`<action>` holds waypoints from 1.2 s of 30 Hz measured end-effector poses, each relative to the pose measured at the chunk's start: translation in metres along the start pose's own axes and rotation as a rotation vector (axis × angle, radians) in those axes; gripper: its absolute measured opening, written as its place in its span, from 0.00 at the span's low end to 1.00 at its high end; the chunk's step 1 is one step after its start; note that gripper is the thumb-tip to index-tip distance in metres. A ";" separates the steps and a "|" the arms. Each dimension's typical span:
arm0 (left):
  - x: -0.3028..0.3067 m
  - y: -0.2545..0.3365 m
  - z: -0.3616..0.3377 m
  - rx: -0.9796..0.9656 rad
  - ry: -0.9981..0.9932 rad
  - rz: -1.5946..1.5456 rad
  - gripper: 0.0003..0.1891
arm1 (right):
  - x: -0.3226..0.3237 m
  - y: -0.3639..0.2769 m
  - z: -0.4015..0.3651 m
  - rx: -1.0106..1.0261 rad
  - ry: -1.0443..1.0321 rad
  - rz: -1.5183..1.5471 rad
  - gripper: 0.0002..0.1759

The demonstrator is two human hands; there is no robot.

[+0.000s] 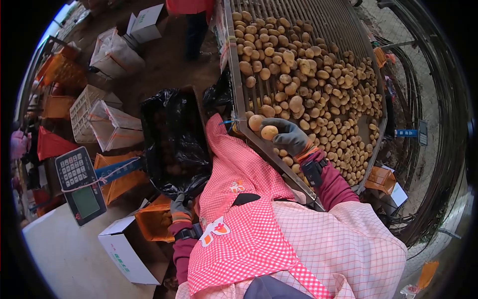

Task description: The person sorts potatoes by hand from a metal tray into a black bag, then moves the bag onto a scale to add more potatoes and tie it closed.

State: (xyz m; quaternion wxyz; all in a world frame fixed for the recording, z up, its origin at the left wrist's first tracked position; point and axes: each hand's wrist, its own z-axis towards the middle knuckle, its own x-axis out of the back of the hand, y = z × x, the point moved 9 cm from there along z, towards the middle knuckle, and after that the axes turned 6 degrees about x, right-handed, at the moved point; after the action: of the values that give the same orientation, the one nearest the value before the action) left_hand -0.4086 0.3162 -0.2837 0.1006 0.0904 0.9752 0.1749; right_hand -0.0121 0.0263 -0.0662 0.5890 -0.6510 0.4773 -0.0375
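My right hand [289, 137], in a grey and orange work glove, grips a potato [269, 132] between thumb and fingers at the near edge of the slatted sorting table [348, 25]. Another potato [256, 122] lies just beyond it, and many loose potatoes [318, 89] spread over the slats. Lower down, my gloved left hand [180, 207] is at the near rim of a box lined with a black plastic bag [199, 180]. Its fingers close on the bag's edge. Potatoes show dimly inside the dark box.
A weighing-scale display [81, 185] with a keypad stands at the left. White cardboard boxes [124, 256], an orange-lined box [154, 222], a plastic crate [84, 112] and lined containers [114, 124] crowd the floor. Another person in red [189, 6] stands at the top. Black cables [438, 74] hang at the right.
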 end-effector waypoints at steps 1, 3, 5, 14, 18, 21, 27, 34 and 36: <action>0.001 0.000 -0.003 -0.010 0.011 0.010 0.14 | -0.010 -0.007 0.008 0.044 0.003 -0.116 0.32; 0.013 0.000 0.003 -0.034 0.026 -0.003 0.14 | -0.032 -0.011 0.019 -0.004 -0.001 -0.136 0.32; 0.026 -0.003 -0.003 -0.043 0.065 -0.028 0.15 | -0.047 -0.009 0.034 0.003 -0.049 -0.192 0.30; 0.041 -0.018 -0.012 0.006 0.231 -0.022 0.14 | 0.006 0.018 0.044 -0.056 0.034 0.164 0.28; 0.045 -0.011 0.006 -0.001 0.190 -0.005 0.13 | 0.058 0.006 0.028 0.135 0.100 0.022 0.29; 0.015 0.003 -0.010 -0.045 0.104 0.027 0.10 | 0.081 0.010 0.025 0.044 0.309 0.117 0.29; -0.007 0.005 -0.019 -0.112 0.102 0.009 0.12 | -0.008 0.028 0.082 -0.270 0.130 -0.116 0.27; 0.007 -0.012 -0.040 -0.106 0.199 -0.198 0.10 | -0.127 0.075 0.175 -0.421 -0.091 -0.253 0.26; 0.028 -0.028 -0.050 -0.125 0.228 -0.365 0.10 | -0.164 0.106 0.197 -0.508 -0.107 -0.288 0.27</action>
State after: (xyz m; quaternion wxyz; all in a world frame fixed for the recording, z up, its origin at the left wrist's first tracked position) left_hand -0.4513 0.2802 -0.2529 0.0250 -0.1142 0.9678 0.2229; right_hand -0.0419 0.2954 -0.1264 0.4203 -0.8397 0.3423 0.0344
